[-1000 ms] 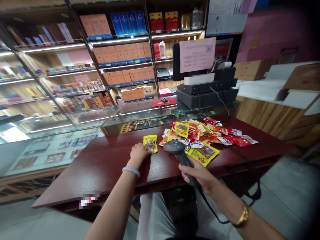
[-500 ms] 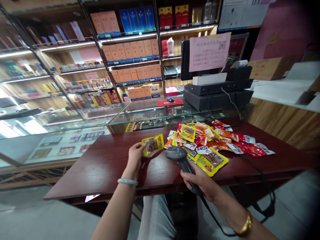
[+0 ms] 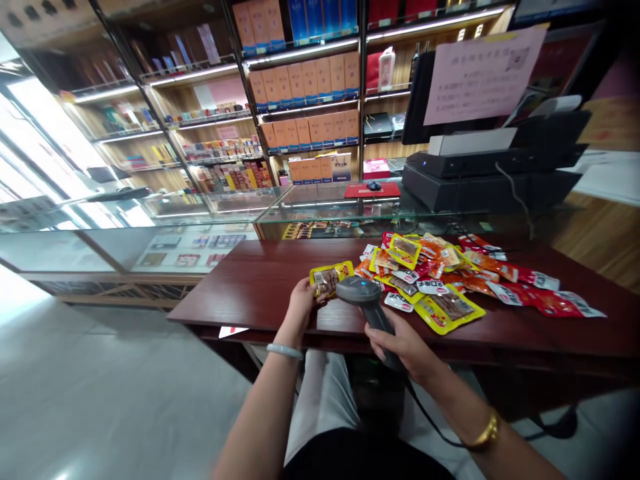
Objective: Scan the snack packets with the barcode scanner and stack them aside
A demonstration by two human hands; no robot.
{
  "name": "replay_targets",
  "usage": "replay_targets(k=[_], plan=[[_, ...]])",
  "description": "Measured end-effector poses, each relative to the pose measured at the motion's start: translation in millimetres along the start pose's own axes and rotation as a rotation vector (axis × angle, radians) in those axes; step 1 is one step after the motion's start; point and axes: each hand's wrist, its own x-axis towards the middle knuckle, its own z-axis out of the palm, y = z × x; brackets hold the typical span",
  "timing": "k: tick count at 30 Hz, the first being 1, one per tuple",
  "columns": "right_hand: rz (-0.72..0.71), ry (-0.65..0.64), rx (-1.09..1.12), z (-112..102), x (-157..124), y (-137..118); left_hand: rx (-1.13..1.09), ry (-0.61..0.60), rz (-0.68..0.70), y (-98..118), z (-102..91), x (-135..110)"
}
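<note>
My left hand (image 3: 301, 303) is closed on the left end of a yellow-edged snack packet (image 3: 330, 279) with a clear window and brown contents. A pale barcode label shows on its near side. My right hand (image 3: 400, 339) wraps round the handle of a black barcode scanner (image 3: 361, 291), whose head points left toward the packet and partly overlaps its right side in the view. Just right of the scanner lies a heap of snack packets (image 3: 425, 257), yellow, red, orange and white. A larger yellow packet (image 3: 449, 308) lies at its near edge.
Everything rests on a dark red wooden table (image 3: 240, 280). Behind it stands a glass display counter (image 3: 210, 233) with a mouse (image 3: 374, 186) on a red mat. A black cash register with a monitor (image 3: 417, 100) is at the right. The scanner's cable (image 3: 425, 417) hangs below my right hand.
The view has turned left, so the scene shifts right. The packet in my left hand has tilted and come closer to the scanner head, its barcode label now showing. Both hands keep their holds.
</note>
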Motion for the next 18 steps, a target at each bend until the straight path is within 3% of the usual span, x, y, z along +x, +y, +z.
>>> replay_targets(k=[7,18], plan=[[0.004,-0.019,0.001,22.7,-4.3,-1.9,-0.035,-0.042,-0.003,3.2,-1.6,-17.5],[-0.063,-0.007,-0.040,29.9,-3.4,-2.3,-0.057,-0.056,0.030,7.1,-2.1,-18.9]])
